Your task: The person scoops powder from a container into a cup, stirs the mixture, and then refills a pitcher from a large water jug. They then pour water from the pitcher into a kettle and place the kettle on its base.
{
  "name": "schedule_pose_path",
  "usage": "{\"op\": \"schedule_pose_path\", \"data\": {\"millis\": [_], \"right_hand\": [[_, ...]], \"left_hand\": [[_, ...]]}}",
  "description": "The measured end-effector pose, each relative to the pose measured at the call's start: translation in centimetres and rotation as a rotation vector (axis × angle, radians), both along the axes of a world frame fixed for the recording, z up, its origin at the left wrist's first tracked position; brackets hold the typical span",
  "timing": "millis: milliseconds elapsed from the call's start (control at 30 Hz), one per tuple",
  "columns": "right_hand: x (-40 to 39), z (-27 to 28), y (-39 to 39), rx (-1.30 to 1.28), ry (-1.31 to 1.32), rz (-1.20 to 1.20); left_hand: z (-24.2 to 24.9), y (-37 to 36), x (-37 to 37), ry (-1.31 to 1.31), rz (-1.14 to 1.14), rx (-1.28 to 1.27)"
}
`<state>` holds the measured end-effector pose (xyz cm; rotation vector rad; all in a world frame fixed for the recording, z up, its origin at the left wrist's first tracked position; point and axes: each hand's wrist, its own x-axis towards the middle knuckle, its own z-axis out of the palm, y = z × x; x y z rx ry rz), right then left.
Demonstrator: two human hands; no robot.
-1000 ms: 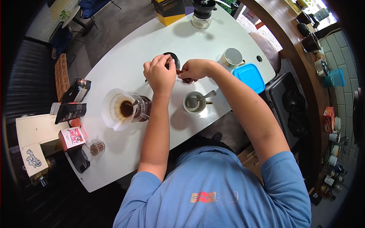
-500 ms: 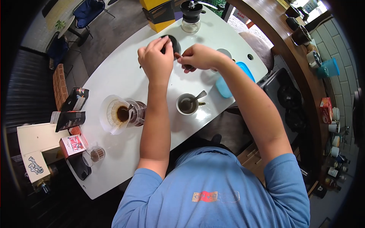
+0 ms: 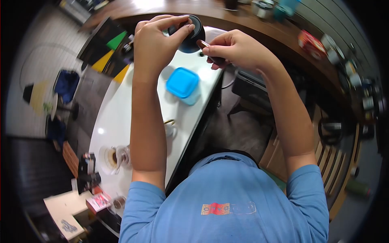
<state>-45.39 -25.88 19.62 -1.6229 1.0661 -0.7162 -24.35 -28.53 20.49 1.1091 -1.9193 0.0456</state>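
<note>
A black kettle (image 3: 192, 42) with a brown handle is held out ahead of me, past the far end of the white table. My right hand (image 3: 231, 50) is closed around the handle. My left hand (image 3: 160, 40) reaches over the kettle's top, thumb and fingers pinched at its lid (image 3: 196, 25); the palm hides part of the rim. Below the hands, a clear container with a blue lid (image 3: 182, 82) stands on the table. A cup (image 3: 170, 130) sits partly behind my left forearm.
A paper-filter dripper (image 3: 108, 159) with coffee stands on the white table (image 3: 111, 126). Bags and a red-and-white box (image 3: 98, 201) are at lower left. A wooden counter (image 3: 178, 11) curves along the far side and right. A dark bin (image 3: 251, 86) stands beyond the table edge.
My view and body have turned right. Both hands have carried the kettle from over the table toward the counter side. The coffee gear now appears farther to the lower left.
</note>
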Motion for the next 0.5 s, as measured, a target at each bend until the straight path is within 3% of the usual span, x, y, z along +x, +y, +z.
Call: {"op": "schedule_pose_path", "data": {"millis": [167, 500], "right_hand": [[-11.6, -2.1, 7.9, -0.001, -0.149, -0.264], [-25.9, -9.8, 24.0, 0.149, -0.348, -0.841]], "left_hand": [[0.4, 3.7, -13.3, -0.095, -0.249, 0.005], [-7.1, 11.4, -35.0, -0.169, -0.768, 0.228]]}}
